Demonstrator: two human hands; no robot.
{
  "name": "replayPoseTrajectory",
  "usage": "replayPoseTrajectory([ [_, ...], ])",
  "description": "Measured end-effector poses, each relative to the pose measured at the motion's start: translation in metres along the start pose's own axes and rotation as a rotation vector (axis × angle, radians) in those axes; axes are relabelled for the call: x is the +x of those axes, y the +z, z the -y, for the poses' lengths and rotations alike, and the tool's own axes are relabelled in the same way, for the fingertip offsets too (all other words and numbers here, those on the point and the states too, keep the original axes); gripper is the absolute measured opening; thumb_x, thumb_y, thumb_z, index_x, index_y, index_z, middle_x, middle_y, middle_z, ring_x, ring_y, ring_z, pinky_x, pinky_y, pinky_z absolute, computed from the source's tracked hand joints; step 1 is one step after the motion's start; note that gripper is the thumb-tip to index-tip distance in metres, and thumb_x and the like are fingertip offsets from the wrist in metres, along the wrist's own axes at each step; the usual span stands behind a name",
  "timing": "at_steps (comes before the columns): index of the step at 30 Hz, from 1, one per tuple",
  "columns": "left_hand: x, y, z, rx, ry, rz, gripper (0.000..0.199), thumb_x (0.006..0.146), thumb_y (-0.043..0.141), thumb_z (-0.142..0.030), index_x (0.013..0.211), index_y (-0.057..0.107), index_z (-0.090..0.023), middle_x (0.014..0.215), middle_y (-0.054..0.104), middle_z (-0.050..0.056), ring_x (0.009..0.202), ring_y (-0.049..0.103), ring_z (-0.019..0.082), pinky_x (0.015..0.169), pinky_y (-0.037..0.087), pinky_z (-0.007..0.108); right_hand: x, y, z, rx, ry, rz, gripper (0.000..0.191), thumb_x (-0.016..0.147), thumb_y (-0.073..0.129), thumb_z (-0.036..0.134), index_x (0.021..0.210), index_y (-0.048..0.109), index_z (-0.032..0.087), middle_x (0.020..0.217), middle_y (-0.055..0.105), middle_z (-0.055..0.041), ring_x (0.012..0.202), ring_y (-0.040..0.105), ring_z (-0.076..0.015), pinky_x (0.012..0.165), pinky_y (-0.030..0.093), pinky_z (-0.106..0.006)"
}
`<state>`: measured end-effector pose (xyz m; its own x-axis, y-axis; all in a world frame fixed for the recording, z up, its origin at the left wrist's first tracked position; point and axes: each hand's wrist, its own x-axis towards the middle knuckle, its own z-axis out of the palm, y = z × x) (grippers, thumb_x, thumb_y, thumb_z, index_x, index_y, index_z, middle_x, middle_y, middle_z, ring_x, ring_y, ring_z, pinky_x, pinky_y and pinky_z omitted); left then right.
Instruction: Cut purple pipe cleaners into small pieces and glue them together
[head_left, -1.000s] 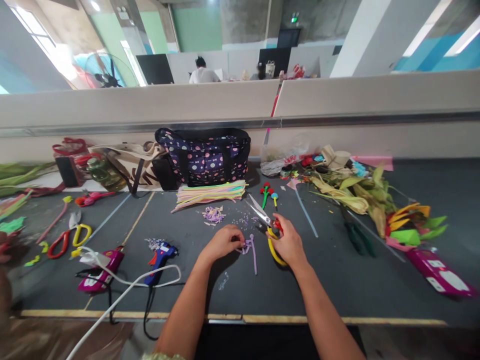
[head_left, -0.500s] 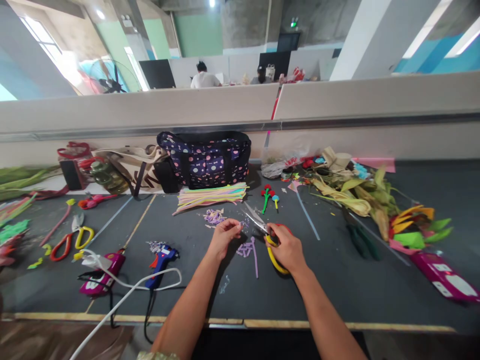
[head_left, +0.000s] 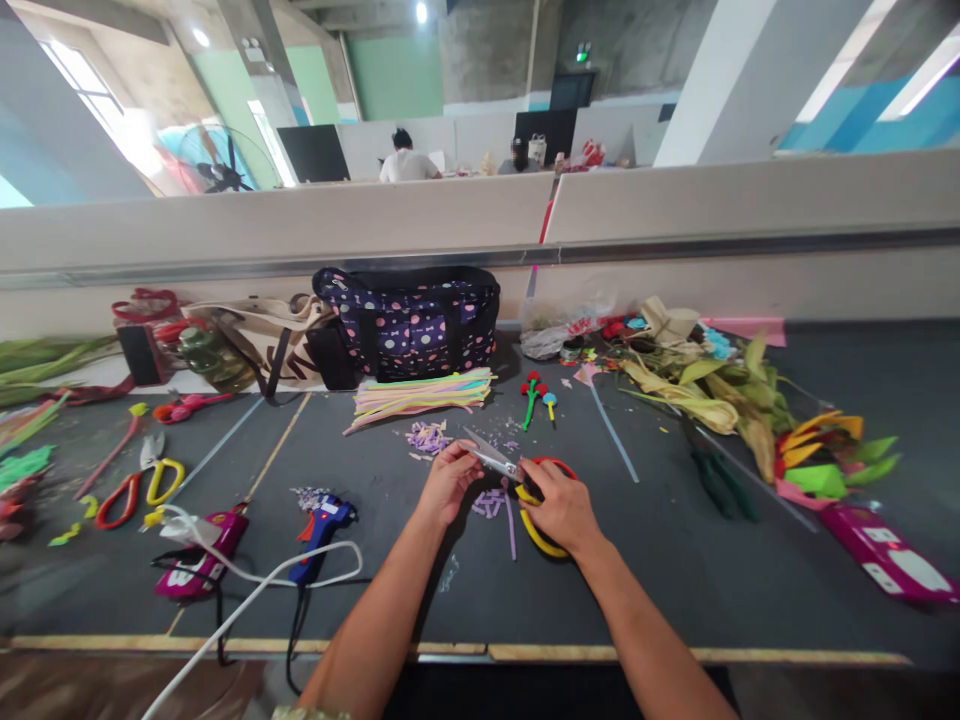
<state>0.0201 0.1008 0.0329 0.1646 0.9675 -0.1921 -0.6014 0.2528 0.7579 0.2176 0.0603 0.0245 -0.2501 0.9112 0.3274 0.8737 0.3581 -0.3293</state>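
Observation:
My right hand is closed around the red and yellow handles of a pair of scissors, whose blades point left. The blade tips lie over the fingers of my left hand. Those fingers are pinched together, and what they hold is too small to make out. Below the blades lie short lilac strip pieces and one longer lilac strip. Beyond my left hand sits a heap of small purple and cream cuttings. A bundle of pastel fuzzy strips lies behind it.
A blue glue gun and a magenta device with a white cable lie left, near other scissors. A dark patterned bag stands behind. Rightward are green-handled pliers, dried husks and another magenta device.
The scissors have moved left, and their blades now reach my left hand's fingertips. My right hand has shifted slightly left with them. My left hand has moved slightly left.

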Motion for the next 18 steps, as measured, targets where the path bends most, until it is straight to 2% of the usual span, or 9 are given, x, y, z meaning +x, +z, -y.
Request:
replayPoseTrajectory([
  [8, 0.0013, -0.0045, 0.004, -0.034, -0.017, 0.06, 0.024, 0.063, 0.077, -0.018, 0.081, 0.061, -0.014, 0.066, 0.062, -0.001, 0.055, 0.057, 0.009, 0.059, 0.045, 0.022, -0.0005, 0.0004, -0.0005, -0.007, -0.011, -0.003, 0.041, 0.075, 0.059, 0.029, 0.116, 0.055, 0.026, 0.103, 0.062, -0.0035, 0.09, 0.06, -0.018, 0.073, 0.046, -0.026],
  [18, -0.0003, -0.0024, 0.0029, -0.021, -0.017, 0.055, 0.026, 0.063, 0.078, -0.02, 0.081, 0.06, -0.015, 0.065, 0.061, -0.002, 0.054, 0.055, 0.008, 0.058, 0.045, 0.021, 0.0004, -0.0026, 0.0015, 0.016, -0.014, 0.008, 0.038, 0.074, 0.059, 0.027, 0.112, 0.057, 0.026, 0.102, 0.063, -0.0041, 0.09, 0.059, -0.0182, 0.074, 0.046, -0.026],
])
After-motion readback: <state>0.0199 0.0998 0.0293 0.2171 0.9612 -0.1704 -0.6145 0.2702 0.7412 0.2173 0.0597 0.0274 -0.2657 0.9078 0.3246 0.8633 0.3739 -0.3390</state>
